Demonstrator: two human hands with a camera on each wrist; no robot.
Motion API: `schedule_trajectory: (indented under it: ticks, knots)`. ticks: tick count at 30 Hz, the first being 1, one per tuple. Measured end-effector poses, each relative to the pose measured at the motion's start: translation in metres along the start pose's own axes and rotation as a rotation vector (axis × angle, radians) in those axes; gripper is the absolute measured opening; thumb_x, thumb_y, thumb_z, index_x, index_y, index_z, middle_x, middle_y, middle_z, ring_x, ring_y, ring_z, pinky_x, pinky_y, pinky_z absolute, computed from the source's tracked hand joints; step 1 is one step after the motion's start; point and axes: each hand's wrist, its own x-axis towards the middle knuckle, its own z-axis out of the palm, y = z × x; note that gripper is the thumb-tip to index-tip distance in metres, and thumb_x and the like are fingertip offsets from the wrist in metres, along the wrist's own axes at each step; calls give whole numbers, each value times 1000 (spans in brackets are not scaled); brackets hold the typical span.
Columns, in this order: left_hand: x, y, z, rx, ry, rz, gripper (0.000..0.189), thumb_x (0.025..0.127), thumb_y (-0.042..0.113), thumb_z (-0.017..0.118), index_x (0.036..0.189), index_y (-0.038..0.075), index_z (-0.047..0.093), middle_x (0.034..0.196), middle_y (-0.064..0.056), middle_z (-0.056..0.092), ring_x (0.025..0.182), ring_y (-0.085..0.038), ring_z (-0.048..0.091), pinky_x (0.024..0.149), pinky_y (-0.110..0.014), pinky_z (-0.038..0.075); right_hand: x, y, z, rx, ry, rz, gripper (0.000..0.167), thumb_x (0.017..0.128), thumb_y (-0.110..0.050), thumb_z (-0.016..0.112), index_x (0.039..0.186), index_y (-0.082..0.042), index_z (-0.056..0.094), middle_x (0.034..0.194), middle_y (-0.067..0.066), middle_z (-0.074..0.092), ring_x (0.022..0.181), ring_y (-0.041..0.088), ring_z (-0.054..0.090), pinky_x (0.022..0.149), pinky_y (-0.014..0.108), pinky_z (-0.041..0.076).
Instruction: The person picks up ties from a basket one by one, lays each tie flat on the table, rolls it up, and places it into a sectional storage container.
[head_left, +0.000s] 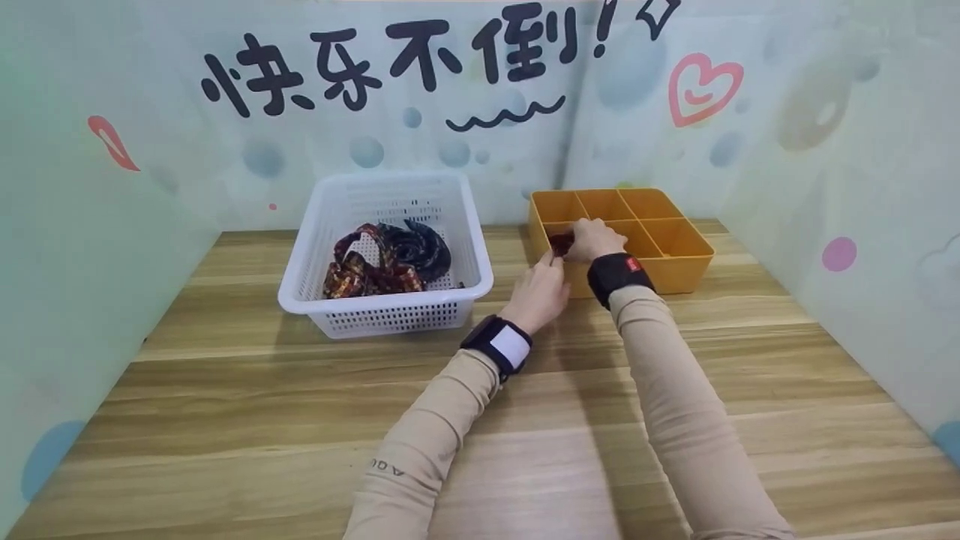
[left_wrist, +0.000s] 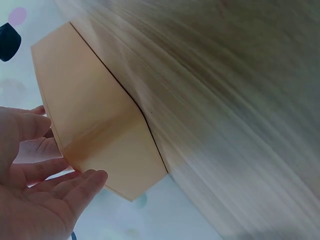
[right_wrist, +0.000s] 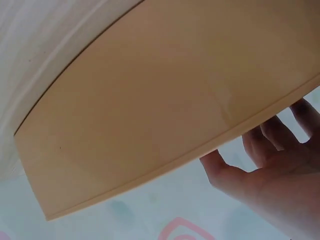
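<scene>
A yellow-orange divided box (head_left: 637, 275) stands at the back right of the table. My right hand (head_left: 598, 238) reaches over its near rim into the front left compartment, next to a dark red fabric piece (head_left: 561, 243). The box wall hides those fingertips, also in the right wrist view, where the hand (right_wrist: 272, 165) reaches behind the rim. At the box's near left corner is my left hand (head_left: 538, 292), its fingertips by the rim and the fabric. In the left wrist view, the fairly straight fingers of the left hand (left_wrist: 45, 185) lie about the box edge.
A white perforated basket (head_left: 386, 304) stands left of the box. Inside lie a shiny red and gold patterned fabric piece (head_left: 347, 277) and a dark, twisted fabric piece (head_left: 420, 251). Printed cloth walls (head_left: 510, 157) bound the wooden table (head_left: 300, 435) at the back and sides.
</scene>
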Motion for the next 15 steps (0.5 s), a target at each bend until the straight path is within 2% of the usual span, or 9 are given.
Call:
schedule_trajectory:
  ticks: [3,7,11,15]
  knots:
    - [0,1,1,16,19,26,31,90,14,57,116,-4,58,124,-16,58,92,-32,67,75,-40,58,-1,3,-2,29,-19,-40,54,82,-27,67,131,-8,54,131,23,55,120,43,52,97,63,41]
    - [-1,2,2,48,37,50,31,90,13,57,114,-6,58,122,-18,59,87,-32,68,71,-40,58,-2,7,-8,107,-29,-141,61,80,-21,70,134,-2,49,135,23,52,123,39,49,101,56,42]
    - [-2,0,2,90,40,47,36,90,17,60,118,-6,58,124,-18,59,91,-32,67,74,-40,58,-6,9,-16,169,38,-231,59,82,-18,70,133,2,48,133,25,52,122,38,48,104,53,40]
    - [-1,1,1,122,39,50,38,89,14,58,120,-7,57,124,-18,59,97,-30,66,77,-41,57,-17,8,-20,199,125,-272,51,86,-15,67,132,0,50,133,24,51,123,38,46,104,52,40]
